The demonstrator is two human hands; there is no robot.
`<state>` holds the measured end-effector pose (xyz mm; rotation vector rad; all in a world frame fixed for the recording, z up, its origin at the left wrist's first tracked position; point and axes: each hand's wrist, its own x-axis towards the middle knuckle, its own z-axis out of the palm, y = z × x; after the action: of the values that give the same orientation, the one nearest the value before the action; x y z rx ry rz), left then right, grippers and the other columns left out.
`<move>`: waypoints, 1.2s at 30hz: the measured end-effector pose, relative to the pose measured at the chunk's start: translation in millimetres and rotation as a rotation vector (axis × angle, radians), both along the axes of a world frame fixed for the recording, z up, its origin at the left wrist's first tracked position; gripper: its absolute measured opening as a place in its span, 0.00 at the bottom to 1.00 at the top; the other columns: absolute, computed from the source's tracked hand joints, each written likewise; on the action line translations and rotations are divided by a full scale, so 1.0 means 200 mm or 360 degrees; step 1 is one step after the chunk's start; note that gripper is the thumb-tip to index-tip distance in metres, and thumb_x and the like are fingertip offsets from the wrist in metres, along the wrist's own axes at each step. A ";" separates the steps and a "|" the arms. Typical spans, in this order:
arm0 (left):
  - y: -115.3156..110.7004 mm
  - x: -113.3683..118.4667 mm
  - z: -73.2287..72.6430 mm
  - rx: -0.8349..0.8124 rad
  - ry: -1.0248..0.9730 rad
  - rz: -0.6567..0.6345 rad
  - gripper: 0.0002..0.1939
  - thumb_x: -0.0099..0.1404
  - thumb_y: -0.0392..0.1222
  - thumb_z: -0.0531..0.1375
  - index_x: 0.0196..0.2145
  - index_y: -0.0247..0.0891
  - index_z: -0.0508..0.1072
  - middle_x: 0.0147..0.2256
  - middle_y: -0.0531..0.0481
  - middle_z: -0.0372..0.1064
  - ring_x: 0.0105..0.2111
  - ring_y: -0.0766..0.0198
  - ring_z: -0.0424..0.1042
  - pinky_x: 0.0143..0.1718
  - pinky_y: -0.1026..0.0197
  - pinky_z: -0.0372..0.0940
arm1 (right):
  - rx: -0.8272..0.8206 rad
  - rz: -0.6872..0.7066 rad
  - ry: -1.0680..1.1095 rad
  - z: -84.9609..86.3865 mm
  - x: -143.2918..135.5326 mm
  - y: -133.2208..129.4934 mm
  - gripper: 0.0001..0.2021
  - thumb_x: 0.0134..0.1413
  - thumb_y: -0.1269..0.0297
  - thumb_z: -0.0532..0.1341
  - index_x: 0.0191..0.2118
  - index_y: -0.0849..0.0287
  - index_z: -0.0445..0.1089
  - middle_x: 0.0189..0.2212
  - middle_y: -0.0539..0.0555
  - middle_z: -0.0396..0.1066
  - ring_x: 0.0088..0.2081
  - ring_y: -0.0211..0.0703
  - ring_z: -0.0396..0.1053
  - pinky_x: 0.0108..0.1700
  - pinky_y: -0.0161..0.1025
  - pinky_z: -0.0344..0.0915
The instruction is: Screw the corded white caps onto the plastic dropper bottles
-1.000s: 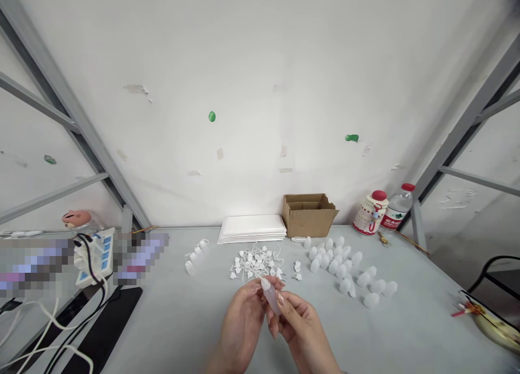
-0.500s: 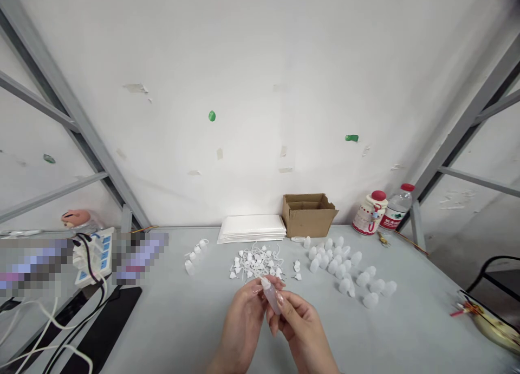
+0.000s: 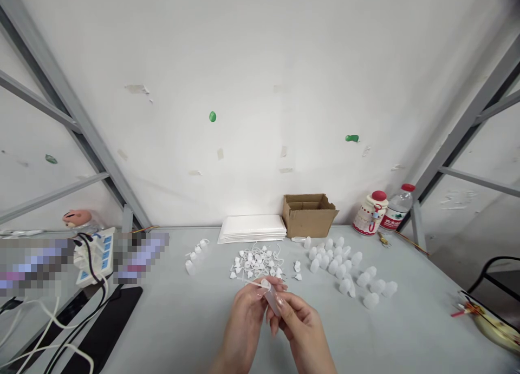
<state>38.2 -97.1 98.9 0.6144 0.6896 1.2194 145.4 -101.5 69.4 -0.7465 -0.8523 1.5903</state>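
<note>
A thin white strap [image 3: 252,281] now juts from the bottle [image 3: 273,300].

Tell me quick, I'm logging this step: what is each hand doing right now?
Left hand: closed, fingers pinching the top of the small translucent plastic bottle.
Right hand: closed around that bottle's body.

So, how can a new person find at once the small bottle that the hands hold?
Start at the brown cardboard box by the wall, then come down past the pile of white caps to the table's near edge. There the left hand and right hand pinch one translucent bottle; the other bottles lie loose at the right.
</note>
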 end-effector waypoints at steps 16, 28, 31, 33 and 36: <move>-0.01 0.01 0.05 -0.0250 -0.0135 -0.0139 0.13 0.59 0.43 0.54 0.32 0.33 0.76 0.34 0.46 0.71 0.36 0.61 0.67 0.39 0.62 0.62 | -0.0664 0.0862 0.1129 0.06 0.02 0.01 0.11 0.43 0.67 0.69 0.31 0.72 0.74 0.16 0.44 0.62 0.14 0.19 0.50 0.19 0.20 0.53; -0.01 0.02 0.05 -0.0458 -0.0352 -0.0177 0.12 0.56 0.39 0.54 0.27 0.31 0.77 0.31 0.46 0.73 0.39 0.60 0.70 0.50 0.60 0.59 | -0.0885 0.1166 0.1320 0.04 0.03 0.02 0.10 0.44 0.71 0.68 0.31 0.74 0.72 0.16 0.44 0.61 0.13 0.18 0.51 0.19 0.19 0.54; -0.01 0.02 0.04 -0.0404 -0.0314 -0.0205 0.14 0.57 0.42 0.54 0.28 0.31 0.76 0.32 0.46 0.73 0.40 0.58 0.70 0.49 0.59 0.59 | -0.0794 0.1049 0.1171 0.06 0.02 0.01 0.11 0.41 0.68 0.70 0.30 0.72 0.72 0.16 0.44 0.62 0.13 0.19 0.49 0.19 0.20 0.53; -0.02 0.02 0.04 -0.0329 -0.0278 -0.0180 0.14 0.59 0.44 0.54 0.33 0.33 0.76 0.33 0.46 0.74 0.42 0.56 0.70 0.49 0.58 0.59 | -0.0656 0.0859 0.1027 0.08 0.01 0.00 0.12 0.41 0.65 0.70 0.30 0.69 0.73 0.16 0.44 0.62 0.13 0.20 0.49 0.18 0.22 0.52; -0.04 0.02 0.06 -0.0143 -0.0207 -0.0064 0.16 0.57 0.45 0.57 0.42 0.37 0.74 0.36 0.46 0.74 0.46 0.54 0.68 0.49 0.56 0.59 | -0.0435 0.0599 0.0797 0.10 0.00 -0.01 0.13 0.43 0.60 0.68 0.28 0.67 0.73 0.14 0.45 0.62 0.13 0.23 0.50 0.17 0.25 0.50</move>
<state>43.0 -105.1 111.8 0.4678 0.6166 1.1739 145.2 -102.7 89.6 -0.3487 -0.4232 2.1402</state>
